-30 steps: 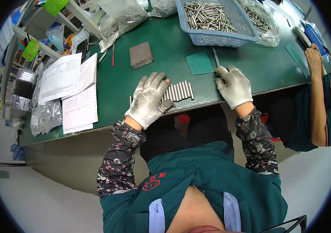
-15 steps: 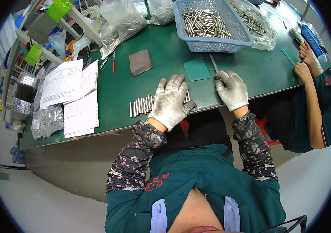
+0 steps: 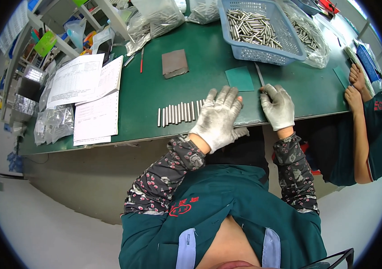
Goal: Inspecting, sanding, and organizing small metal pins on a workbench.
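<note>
A row of short metal rods (image 3: 178, 114) lies side by side on the green table (image 3: 146, 89) near its front edge. My left hand (image 3: 217, 117), in a dirty white glove, rests flat with fingers spread on the right end of that row. My right hand (image 3: 278, 106), also gloved, sits at the table edge with its fingers curled on the near end of a thin metal strip (image 3: 259, 74). A green square pad (image 3: 239, 79) lies just beyond both hands.
A blue basket (image 3: 262, 31) full of metal rods stands at the back, with clear bags of rods (image 3: 307, 33) beside it. A brown sanding block (image 3: 174, 63), a red pen (image 3: 141, 60) and paper sheets (image 3: 88, 98) lie to the left. Another person's hands (image 3: 356, 85) rest on the table's right end.
My left hand slid right along the rods, uncovering most of the row. My right hand stayed by the strip. The other person's hands came down onto the table's right end.
</note>
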A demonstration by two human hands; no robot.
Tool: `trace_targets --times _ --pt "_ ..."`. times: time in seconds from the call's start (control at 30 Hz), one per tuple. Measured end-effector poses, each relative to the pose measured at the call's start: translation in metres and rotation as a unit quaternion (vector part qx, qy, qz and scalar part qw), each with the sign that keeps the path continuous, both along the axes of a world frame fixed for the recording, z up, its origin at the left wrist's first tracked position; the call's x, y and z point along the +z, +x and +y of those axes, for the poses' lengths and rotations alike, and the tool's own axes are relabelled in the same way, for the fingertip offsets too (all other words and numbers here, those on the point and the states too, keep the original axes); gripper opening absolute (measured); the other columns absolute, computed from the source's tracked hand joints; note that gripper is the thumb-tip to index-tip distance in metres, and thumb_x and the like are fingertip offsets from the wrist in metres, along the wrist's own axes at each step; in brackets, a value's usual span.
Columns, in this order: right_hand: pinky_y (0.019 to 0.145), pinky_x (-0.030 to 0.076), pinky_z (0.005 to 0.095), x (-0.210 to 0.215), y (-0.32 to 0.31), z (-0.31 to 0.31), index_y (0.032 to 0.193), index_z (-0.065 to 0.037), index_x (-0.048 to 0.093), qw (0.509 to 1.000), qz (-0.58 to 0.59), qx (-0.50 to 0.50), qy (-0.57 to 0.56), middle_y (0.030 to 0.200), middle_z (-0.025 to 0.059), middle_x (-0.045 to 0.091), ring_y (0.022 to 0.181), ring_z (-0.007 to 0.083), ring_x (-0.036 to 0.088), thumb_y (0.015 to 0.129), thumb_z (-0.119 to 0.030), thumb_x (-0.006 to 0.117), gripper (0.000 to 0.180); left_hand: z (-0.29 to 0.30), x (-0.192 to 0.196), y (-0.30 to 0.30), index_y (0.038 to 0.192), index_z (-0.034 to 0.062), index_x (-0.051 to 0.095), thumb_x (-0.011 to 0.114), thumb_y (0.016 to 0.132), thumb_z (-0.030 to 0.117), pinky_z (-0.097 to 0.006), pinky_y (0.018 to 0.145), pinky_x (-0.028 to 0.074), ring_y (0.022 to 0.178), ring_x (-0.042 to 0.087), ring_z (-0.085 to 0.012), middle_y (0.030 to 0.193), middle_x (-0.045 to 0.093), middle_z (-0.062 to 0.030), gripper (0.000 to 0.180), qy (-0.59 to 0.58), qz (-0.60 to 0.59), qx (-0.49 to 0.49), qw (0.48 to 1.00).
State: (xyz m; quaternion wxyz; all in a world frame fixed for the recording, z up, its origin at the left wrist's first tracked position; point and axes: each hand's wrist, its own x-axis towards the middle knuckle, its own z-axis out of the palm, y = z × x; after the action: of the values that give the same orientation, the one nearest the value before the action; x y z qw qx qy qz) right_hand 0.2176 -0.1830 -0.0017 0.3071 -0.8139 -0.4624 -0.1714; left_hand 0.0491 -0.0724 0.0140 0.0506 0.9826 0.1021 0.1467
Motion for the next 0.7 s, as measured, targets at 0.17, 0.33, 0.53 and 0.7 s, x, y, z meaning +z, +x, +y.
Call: trace_targets --times 0.17,0.33,0.53,0.7 --pt "0.068 0.050 0.0405 0.000 -0.002 0.002 0.090 -0.014 0.064 1.000 0.003 -0.001 -0.010 0.082 0.0065 0.060 0.080 0.0288 0.061 0.081 -0.019 0.060 0.011 -0.002 0.001 0.004 0.135 0.0034 0.044 0.070 0.072 0.050 -0.048 0.113 0.020 0.137 0.031 -0.0331 0.142 0.039 -0.0184 0.083 -0.023 -0.020 -0.017 0.999" --pt "0.073 0.049 0.0420 0.018 -0.010 -0.004 0.095 -0.007 0.064 0.992 -0.090 0.044 0.081 0.088 0.0102 0.061 0.081 0.0305 0.060 0.081 -0.019 0.059 0.019 0.043 0.027 -0.055 0.146 0.0124 0.029 0.075 0.070 0.042 -0.049 0.113 0.023 0.137 0.031 -0.0375 0.146 0.035 -0.0184 0.094 -0.011 -0.088 0.038 0.995" --pt "0.112 0.029 0.0454 0.033 -0.050 0.008 0.129 -0.009 0.053 0.952 -0.072 0.264 -0.140 0.131 0.0204 0.052 0.130 0.0360 0.041 0.084 -0.042 0.059 0.056 0.072 -0.001 -0.117 0.147 0.0097 0.028 0.075 0.066 0.039 -0.049 0.113 0.025 0.136 0.032 -0.0390 0.146 0.034 -0.0187 0.098 -0.002 0.017 0.080 0.997" --pt "0.110 0.030 0.0457 0.022 -0.056 0.011 0.130 -0.007 0.051 0.941 -0.052 0.285 -0.178 0.134 0.0199 0.048 0.131 0.0366 0.040 0.083 -0.043 0.060 0.059 0.044 0.004 -0.088 0.143 0.0044 0.031 0.078 0.063 0.040 -0.050 0.112 0.024 0.134 0.034 -0.0367 0.143 0.038 -0.0183 0.099 0.007 0.043 0.096 0.994"
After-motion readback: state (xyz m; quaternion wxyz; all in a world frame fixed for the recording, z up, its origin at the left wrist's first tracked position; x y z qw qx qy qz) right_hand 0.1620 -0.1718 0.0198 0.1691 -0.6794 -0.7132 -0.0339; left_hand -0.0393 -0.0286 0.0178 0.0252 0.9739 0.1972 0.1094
